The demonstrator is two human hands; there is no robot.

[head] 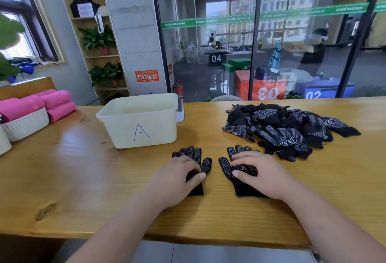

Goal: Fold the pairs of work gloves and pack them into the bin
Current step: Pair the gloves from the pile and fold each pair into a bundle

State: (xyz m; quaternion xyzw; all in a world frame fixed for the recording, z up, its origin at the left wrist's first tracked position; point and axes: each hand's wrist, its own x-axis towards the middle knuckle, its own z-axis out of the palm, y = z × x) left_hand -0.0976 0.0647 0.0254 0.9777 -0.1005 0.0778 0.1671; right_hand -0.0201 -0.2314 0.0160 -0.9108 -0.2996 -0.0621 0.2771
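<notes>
While the long yellow wooden table (pixel 83 179) is being used as the folding surface, slipping is being risked on its glossy top. The cream rectangular plastic bin marked A (pixel 146 122) is being kept just behind the left glove, its floor hidden. The loose heap of black dotted knit gloves (pixel 286 131) is being left near the right hand; its nearest fingers could be dragged along. The left black dotted glove (pixel 193 154) and the right black dotted glove (pixel 226 166) are being held flat, side by side but apart, so a crooked match is being risked at stacking. The right hand (pixel 259 170) is being pressed flat on its glove. The left hand (pixel 177 181) is being bent over its glove, and whether cloth is being pinched cannot be told.
</notes>
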